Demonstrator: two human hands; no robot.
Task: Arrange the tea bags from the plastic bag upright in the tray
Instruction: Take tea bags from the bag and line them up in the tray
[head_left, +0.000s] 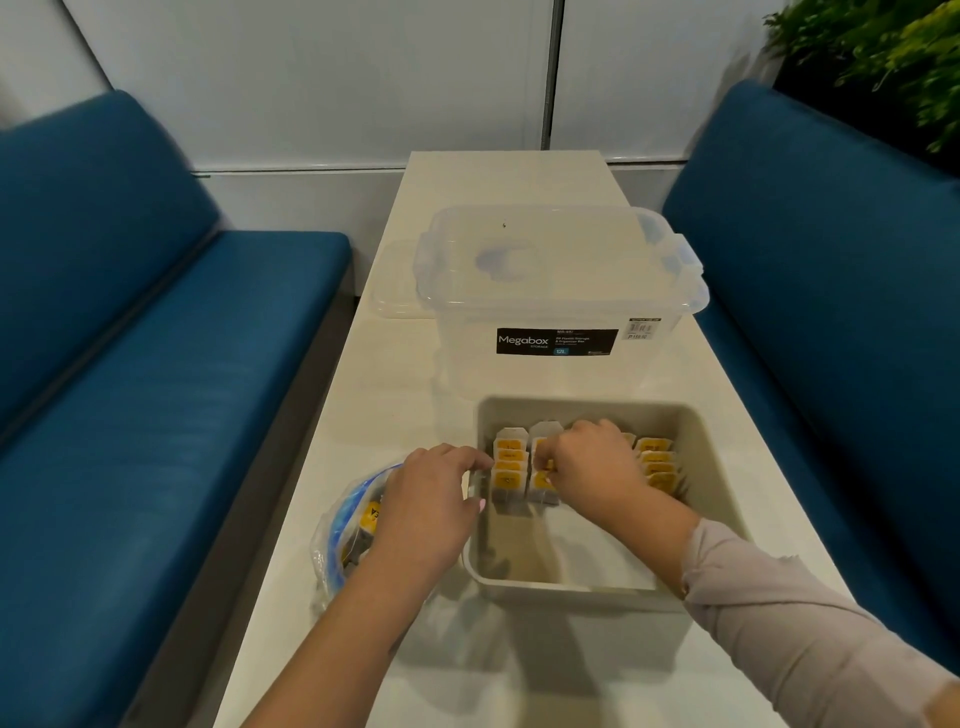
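Tea bags (510, 464) stand upright in rows at the far end of the beige tray (582, 584) on the tabletop (363, 415) — right hand (592, 467) pinches one there (left hand (431, 499) grips the tray's rim) — more lie in the plastic bag (345, 525) beside it.

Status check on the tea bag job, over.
Left hand grips beige plastic tray rim. Right hand pinches yellow-tagged tea bags, rows upright. Clear plastic bag left, some remaining. Nothing blocking.
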